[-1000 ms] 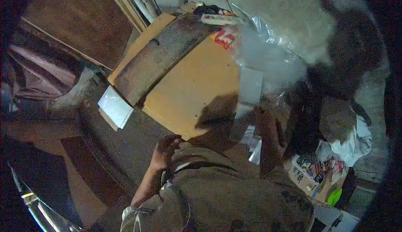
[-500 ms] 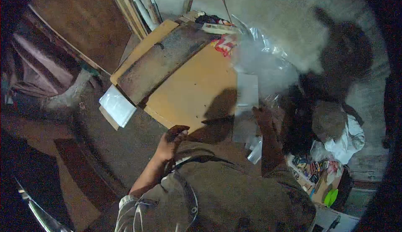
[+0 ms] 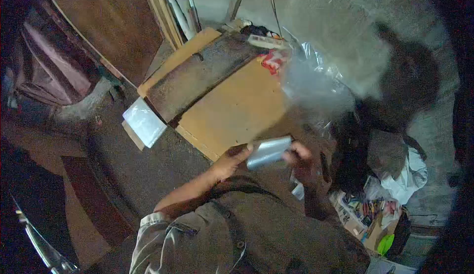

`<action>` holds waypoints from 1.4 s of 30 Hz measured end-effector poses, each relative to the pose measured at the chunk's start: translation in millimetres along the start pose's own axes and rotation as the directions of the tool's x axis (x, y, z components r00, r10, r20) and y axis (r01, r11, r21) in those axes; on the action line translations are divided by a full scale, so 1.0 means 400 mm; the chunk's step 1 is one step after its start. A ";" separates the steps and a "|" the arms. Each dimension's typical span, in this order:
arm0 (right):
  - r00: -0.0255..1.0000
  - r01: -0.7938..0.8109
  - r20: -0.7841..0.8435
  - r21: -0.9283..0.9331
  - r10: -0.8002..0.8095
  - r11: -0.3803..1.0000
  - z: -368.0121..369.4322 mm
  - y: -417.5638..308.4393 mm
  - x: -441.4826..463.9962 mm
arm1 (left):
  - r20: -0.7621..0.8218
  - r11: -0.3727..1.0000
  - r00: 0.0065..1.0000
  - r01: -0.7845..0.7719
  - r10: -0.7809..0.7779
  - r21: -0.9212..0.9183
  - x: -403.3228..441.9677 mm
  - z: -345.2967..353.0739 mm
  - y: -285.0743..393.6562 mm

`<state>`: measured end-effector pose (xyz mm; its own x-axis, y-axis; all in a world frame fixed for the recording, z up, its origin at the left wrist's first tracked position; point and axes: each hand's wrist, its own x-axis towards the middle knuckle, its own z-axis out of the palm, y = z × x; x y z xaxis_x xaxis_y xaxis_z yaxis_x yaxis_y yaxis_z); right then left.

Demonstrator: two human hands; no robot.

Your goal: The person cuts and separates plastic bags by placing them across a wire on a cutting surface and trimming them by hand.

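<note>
Cardboard [image 3: 237, 108] is lying at center, plastic [image 3: 313, 86] sitting along its right, a white stack [image 3: 144, 123] resting off its left corner. The left hand [image 3: 229, 163] is gripping a packet [image 3: 268, 153] in its fingers; at the packet's other end, the right hand [image 3: 301, 156] is blurring, grip unclear.

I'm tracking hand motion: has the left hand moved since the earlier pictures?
Yes: judged against the tan board, the left hand has shifted rightward and slightly up the picture.
</note>
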<state>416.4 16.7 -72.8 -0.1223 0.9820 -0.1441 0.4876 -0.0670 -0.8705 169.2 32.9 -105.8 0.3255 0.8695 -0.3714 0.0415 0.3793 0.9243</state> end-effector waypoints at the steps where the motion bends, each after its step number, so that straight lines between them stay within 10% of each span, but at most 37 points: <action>1: 0.997 -0.025 0.067 0.030 0.023 0.999 0.023 0.004 -0.011 | -0.003 1.000 1.000 -0.008 0.008 0.004 -0.002 -0.002 0.006; 4: 0.991 -0.129 0.006 0.375 0.137 0.918 0.107 0.034 -0.044 | 0.035 0.939 0.978 -0.185 0.204 -0.290 0.005 -0.007 0.001; 7: 0.980 -0.185 -0.011 0.322 0.199 0.928 0.132 0.183 -0.012 | 0.068 0.922 0.987 -0.110 0.145 -0.371 -0.006 -0.024 0.001; 11: 0.984 -0.071 -0.128 0.360 0.124 0.930 0.122 0.056 0.001 | 0.090 0.971 0.977 -0.174 0.191 -0.164 -0.017 -0.040 0.005; 13: 0.905 0.398 -0.184 0.055 -0.383 0.916 0.124 0.084 0.013 | -0.031 0.932 0.948 -0.317 0.317 -0.174 -0.004 -0.042 -0.016; 20: 0.999 -0.046 0.002 0.080 0.046 0.996 0.129 -0.033 0.045 | -0.206 0.896 0.920 -0.377 0.334 -0.233 -0.017 -0.059 -0.032; 22: 0.997 -0.020 -0.052 0.446 0.049 0.895 0.164 0.031 0.057 | -0.185 0.921 0.918 -0.374 0.350 -0.110 -0.026 -0.073 -0.022; 26: 0.987 -0.032 -0.139 0.347 0.085 0.937 0.167 0.002 0.047 | -0.182 0.862 0.848 -0.461 0.498 0.212 -0.037 -0.074 0.013; 30: 0.990 0.008 -0.126 0.470 0.058 0.883 0.171 -0.048 0.054 | -0.154 0.932 0.929 -0.303 0.335 0.199 -0.031 -0.080 0.008; 42: 0.946 0.101 -0.322 0.396 0.035 0.913 0.160 -0.028 0.053 | -0.166 0.744 0.751 -0.548 0.639 0.382 -0.009 -0.091 -0.004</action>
<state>352.9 26.9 -96.3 0.1802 0.9835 -0.0155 0.0905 -0.0323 -0.9954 133.6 40.7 -109.0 0.1137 0.9480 0.2971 0.2135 -0.3154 0.9246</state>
